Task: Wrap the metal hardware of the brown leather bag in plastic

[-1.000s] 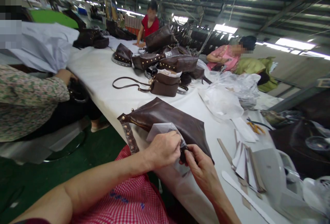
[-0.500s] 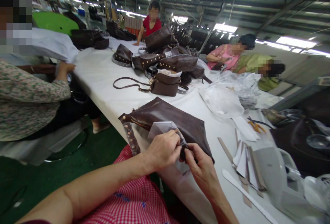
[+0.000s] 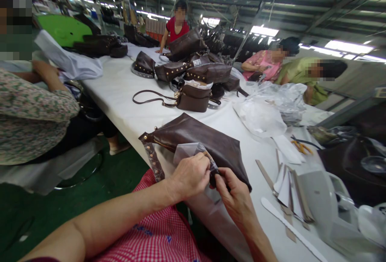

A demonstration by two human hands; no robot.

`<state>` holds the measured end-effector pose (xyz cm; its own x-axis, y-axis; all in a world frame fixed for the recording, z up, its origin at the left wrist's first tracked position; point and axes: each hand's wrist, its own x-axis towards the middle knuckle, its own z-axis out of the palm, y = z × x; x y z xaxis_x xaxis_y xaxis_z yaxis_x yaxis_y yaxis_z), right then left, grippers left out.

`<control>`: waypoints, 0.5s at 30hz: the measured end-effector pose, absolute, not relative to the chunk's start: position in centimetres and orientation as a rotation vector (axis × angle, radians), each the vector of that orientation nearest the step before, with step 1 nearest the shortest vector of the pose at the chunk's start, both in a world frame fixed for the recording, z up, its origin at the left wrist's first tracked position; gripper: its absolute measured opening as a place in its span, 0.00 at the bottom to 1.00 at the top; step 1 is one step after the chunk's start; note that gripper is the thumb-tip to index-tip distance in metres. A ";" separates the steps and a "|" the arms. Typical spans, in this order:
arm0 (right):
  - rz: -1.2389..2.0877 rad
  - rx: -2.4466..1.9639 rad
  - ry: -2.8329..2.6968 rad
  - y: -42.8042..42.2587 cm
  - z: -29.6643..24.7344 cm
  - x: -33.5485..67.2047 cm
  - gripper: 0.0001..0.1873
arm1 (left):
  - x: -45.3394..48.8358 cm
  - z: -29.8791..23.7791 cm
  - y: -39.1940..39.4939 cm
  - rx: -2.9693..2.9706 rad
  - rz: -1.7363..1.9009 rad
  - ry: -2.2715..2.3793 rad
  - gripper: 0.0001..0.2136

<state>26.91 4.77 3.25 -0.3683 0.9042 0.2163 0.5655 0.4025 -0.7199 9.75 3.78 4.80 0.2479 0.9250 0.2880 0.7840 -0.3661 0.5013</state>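
Note:
A dark brown leather bag (image 3: pixel 199 133) lies on the white-covered table just beyond my hands. From its left corner hangs a studded strap (image 3: pixel 154 161) in clear plastic wrap. My left hand (image 3: pixel 189 177) is closed, pinching a piece of clear plastic film (image 3: pixel 187 150) in front of the bag. Close by on the right, my right hand (image 3: pixel 237 191) is closed on a dark strap end (image 3: pixel 213 172), where the film meets it. The fingertips of both hands nearly touch, and they partly hide the strap.
A small brown handbag (image 3: pixel 193 98) and piled studded bags (image 3: pixel 208 73) stand farther back. To the right are clear plastic bags (image 3: pixel 262 113), orange-handled pliers (image 3: pixel 301 146), paper and leather strips (image 3: pixel 289 189) and a grey tape dispenser (image 3: pixel 319 201). Co-workers surround the table; one in a floral sleeve (image 3: pixel 39 109) sits left.
My hands stay almost in place at the strap and film. The co-worker at the left has shifted a white cloth-like sheet lower onto the table edge. A person in green at right raised up slightly.

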 end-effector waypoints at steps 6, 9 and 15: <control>0.646 -1.256 -2.096 4.8 2.9 26.9 0.15 | 10.1 4.8 3.6 2.313 0.681 1.617 0.04; 0.614 -1.261 -2.103 4.8 2.7 26.9 0.15 | 10.2 4.6 3.6 2.351 0.665 1.629 0.05; 0.618 -1.269 -2.095 4.8 2.6 26.8 0.15 | 9.6 4.3 4.1 2.275 0.821 1.492 0.05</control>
